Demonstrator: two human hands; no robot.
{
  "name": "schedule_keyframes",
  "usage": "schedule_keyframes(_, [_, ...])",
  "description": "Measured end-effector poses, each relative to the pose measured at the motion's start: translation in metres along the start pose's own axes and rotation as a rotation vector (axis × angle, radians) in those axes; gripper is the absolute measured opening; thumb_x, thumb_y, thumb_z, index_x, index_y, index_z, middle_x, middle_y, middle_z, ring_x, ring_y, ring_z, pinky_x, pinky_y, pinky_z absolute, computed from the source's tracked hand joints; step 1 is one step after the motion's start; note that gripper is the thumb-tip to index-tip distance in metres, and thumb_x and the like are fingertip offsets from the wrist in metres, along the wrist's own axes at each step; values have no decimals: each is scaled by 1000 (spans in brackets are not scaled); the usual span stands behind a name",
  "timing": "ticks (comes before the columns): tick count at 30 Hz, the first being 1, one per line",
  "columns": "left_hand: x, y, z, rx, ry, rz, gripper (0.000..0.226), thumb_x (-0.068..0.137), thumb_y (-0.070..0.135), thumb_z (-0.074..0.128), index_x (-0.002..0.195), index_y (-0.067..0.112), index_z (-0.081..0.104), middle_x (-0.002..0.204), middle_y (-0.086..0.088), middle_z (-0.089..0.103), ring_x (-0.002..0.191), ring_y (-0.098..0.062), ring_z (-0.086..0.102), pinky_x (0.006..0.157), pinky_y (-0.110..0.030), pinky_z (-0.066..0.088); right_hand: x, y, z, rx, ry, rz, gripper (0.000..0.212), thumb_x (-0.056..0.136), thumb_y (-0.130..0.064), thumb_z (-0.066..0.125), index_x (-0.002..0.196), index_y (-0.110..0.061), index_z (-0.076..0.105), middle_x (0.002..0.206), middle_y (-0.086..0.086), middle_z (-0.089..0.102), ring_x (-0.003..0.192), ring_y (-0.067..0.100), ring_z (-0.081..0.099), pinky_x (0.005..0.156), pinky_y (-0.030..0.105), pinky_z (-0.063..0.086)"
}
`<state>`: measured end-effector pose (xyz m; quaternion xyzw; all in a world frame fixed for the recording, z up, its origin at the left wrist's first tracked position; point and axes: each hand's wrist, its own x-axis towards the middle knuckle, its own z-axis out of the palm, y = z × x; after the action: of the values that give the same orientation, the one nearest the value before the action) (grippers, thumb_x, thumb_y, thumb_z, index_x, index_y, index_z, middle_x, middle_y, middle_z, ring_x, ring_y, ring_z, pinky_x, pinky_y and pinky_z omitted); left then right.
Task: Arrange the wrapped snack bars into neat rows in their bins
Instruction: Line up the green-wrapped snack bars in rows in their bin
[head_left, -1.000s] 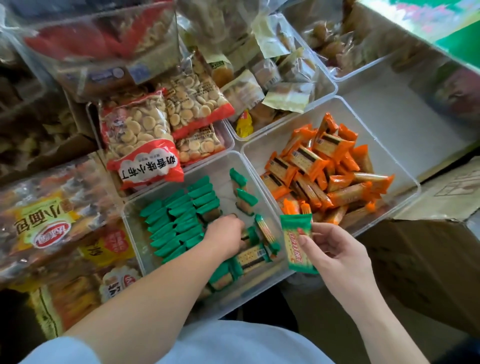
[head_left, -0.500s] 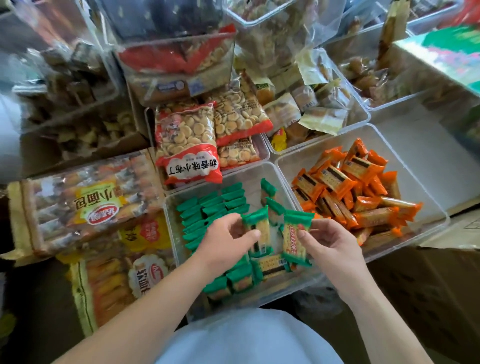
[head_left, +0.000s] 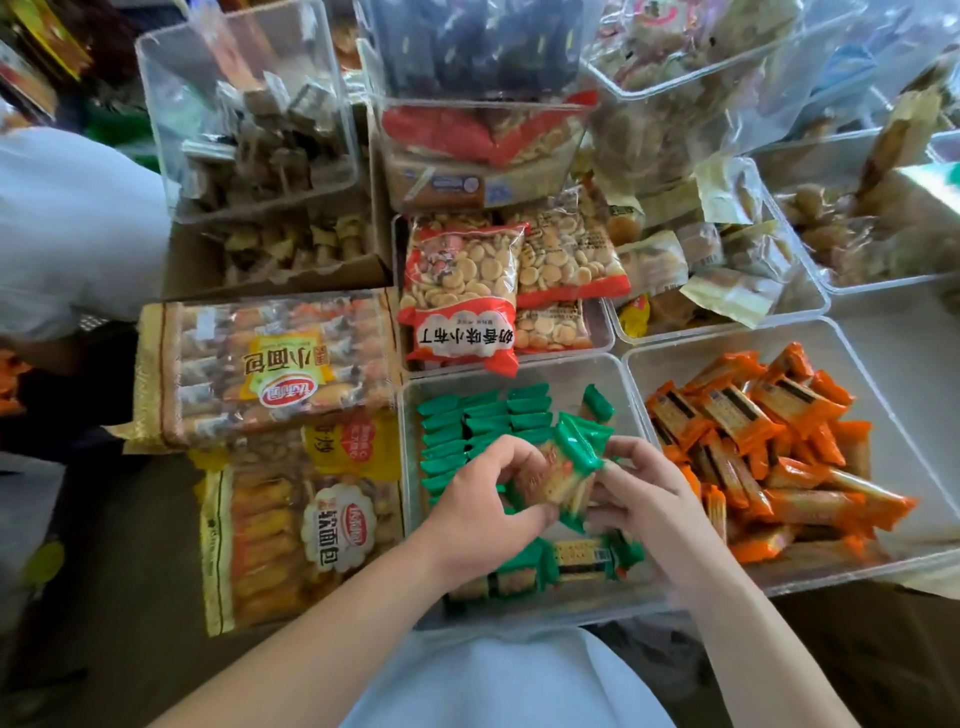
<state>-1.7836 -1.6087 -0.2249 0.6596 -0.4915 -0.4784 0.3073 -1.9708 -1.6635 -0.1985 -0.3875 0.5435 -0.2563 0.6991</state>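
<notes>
A clear bin (head_left: 410, 499) in front of me holds green-wrapped snack bars; several stand in neat rows (head_left: 467, 421) at its far left, and a few lie loose (head_left: 576, 561) along its near edge. Above the bin's middle, my left hand (head_left: 483, 499) and my right hand (head_left: 644, 499) grip a small bunch of green bars (head_left: 563, 467) together between them. One green bar (head_left: 597, 402) leans alone at the back. To the right, a second clear bin (head_left: 862, 353) holds a jumbled heap of orange-wrapped bars (head_left: 753, 431).
Bags of small round biscuits (head_left: 462, 291) fill the bin behind. Two large packs of bread rolls (head_left: 265, 364) lie to the left. More clear bins of wrapped snacks (head_left: 249, 119) are stacked at the back and right. A person in pale clothing (head_left: 67, 218) stands at far left.
My hands have come together; the bar each held is now gathered into one bunch above the green bin. The camera has tilted up, showing more of the back shelves.
</notes>
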Motion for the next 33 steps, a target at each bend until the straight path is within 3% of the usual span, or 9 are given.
schedule_keyframes(3, [-1, 0, -2, -1, 63, -31, 51, 77, 28, 91, 110, 43, 55, 112, 19, 69, 110, 2, 63, 96, -25, 53, 1, -1, 2, 49, -37, -5, 22, 106, -22, 54, 124, -13, 61, 104, 12, 78, 91, 28, 77, 66, 29, 61])
schedule_keyframes(7, [0, 2, -5, 18, 64, -77, 65, 74, 38, 92, 127, 47, 55, 121, 23, 67, 116, 5, 60, 102, -31, 53, 0, 0, 6, -25, -45, -58, 34, 94, -37, 66, 124, -20, 63, 108, 2, 78, 96, 18, 76, 71, 25, 61])
schedule_keyframes(13, [3, 1, 2, 101, 53, -62, 47, 75, 51, 89, 113, 45, 61, 108, 26, 71, 103, 7, 65, 94, -32, 58, 8, 9, 10, -201, 47, -100, 30, 90, -20, 79, 117, -23, 64, 102, -5, 79, 91, 13, 76, 72, 30, 63])
schedule_keyframes(18, [14, -18, -12, 232, 44, -134, 41, 92, 38, 75, 131, 35, 61, 121, 19, 64, 107, 0, 64, 98, -38, 57, 40, 26, -8, -465, 99, -81, 37, 91, -19, 77, 120, -28, 57, 107, -11, 73, 98, 6, 71, 73, 21, 60])
schedule_keyframes(21, [11, -27, -16, 215, 36, -173, 42, 95, 33, 72, 135, 36, 58, 124, 19, 62, 106, 3, 64, 97, -38, 58, 67, 43, -12, -627, 52, -81, 47, 88, -22, 77, 128, -25, 53, 118, -7, 64, 106, 7, 63, 86, 25, 57])
schedule_keyframes(25, [7, -33, -18, 200, 34, -191, 43, 96, 32, 70, 136, 39, 57, 130, 22, 58, 110, 6, 61, 100, -36, 57, 95, 66, -7, -638, -50, -61, 45, 88, -9, 80, 122, -24, 55, 117, -8, 68, 104, 3, 65, 74, 6, 50])
schedule_keyframes(27, [5, -36, -21, 191, 52, -207, 42, 96, 31, 70, 136, 40, 57, 129, 24, 58, 109, 6, 61, 99, -35, 57, 106, 78, -4, -668, -49, -66, 47, 87, -2, 78, 120, -28, 56, 122, -5, 66, 113, 11, 64, 78, 4, 48])
schedule_keyframes(30, [4, -39, -26, 187, 77, -217, 43, 97, 30, 69, 137, 38, 57, 129, 23, 59, 107, 6, 63, 98, -34, 58, 115, 91, 1, -694, 54, -93, 53, 87, 2, 71, 120, -35, 54, 127, -2, 56, 120, 19, 58, 96, 21, 47])
schedule_keyframes(33, [1, -40, -28, 190, 72, -220, 43, 98, 29, 68, 139, 35, 57, 130, 22, 58, 107, 5, 63, 99, -33, 57, 116, 93, 10, -549, 176, -64, 61, 87, -2, 75, 137, -27, 49, 127, -7, 60, 121, 13, 59, 104, 35, 51])
